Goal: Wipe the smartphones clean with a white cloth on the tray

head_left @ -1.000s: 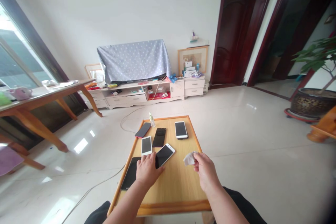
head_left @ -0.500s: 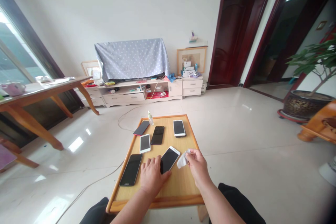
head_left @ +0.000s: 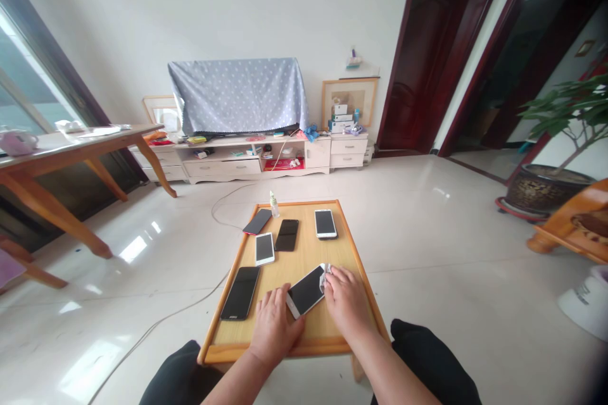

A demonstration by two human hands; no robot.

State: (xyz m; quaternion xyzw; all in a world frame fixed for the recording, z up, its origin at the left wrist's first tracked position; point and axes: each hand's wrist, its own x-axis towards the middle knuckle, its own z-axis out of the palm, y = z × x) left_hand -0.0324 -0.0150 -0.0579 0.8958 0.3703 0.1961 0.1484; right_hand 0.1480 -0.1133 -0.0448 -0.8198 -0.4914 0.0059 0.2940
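On the low wooden table (head_left: 304,253) lies a white-framed phone (head_left: 306,291) with a dark screen, close to the near edge. My left hand (head_left: 275,326) rests flat against its near left end, fingers stretched out. My right hand (head_left: 346,297) presses a small white wipe (head_left: 325,272) onto the phone's far right end, fingers closed over the wipe. A large black phone (head_left: 240,292) lies to the left. Further back are a white phone (head_left: 265,248), a black phone (head_left: 287,234), another white phone (head_left: 325,223) and a dark phone with a red edge (head_left: 257,221).
A small spray bottle (head_left: 273,204) stands at the table's far edge. A cable (head_left: 190,310) trails over the tiled floor on the left. A wooden table (head_left: 71,158) is at left, a TV cabinet (head_left: 237,158) at the back, a potted plant (head_left: 551,183) at right.
My left hand drew the white-framed phone nearer to the table's front edge. My right hand came down from the air and set the wipe on the phone's end.
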